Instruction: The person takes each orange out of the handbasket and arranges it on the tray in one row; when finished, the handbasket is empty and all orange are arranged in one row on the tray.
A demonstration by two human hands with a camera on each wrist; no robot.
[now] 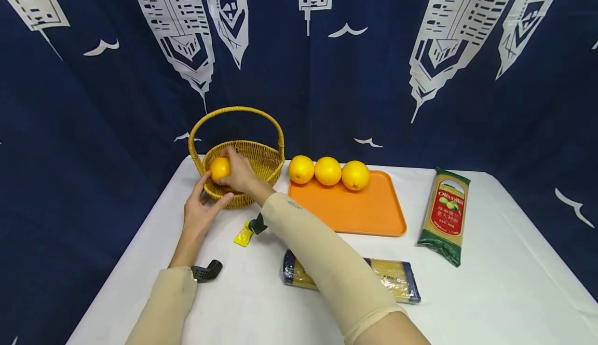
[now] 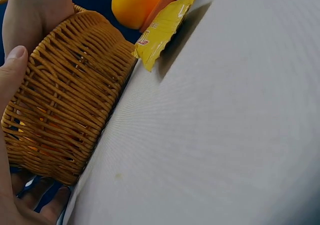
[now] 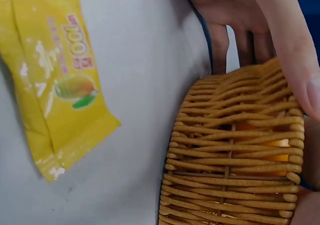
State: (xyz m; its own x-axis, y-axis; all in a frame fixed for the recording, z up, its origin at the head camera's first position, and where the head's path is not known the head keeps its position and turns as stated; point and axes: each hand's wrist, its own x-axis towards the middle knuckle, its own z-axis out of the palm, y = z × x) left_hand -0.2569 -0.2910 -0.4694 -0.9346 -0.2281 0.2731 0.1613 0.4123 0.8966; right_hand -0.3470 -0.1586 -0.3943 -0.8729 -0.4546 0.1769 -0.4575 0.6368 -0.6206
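At the left of the head view stands a woven basket [image 1: 259,161] with a tall arched handle. My right hand [image 1: 240,171] reaches over its rim and grips an orange [image 1: 220,168] inside, by the basket's left wall. My left hand [image 1: 200,212] is cupped round the basket's near left side. In the left wrist view its thumb [image 2: 14,70] lies at the rim, while the other fingers pass behind the wall. Through the weave [image 3: 235,150], orange colour shows in the right wrist view. The basket hides part of the left fingers there.
An orange tray [image 1: 350,210] lies right of the basket, with three oranges [image 1: 328,171] in a row along its back. A yellow candy packet [image 1: 243,235] is in front of the basket. One pasta pack [image 1: 392,277] lies partly under my right forearm, another [image 1: 446,215] farther right.
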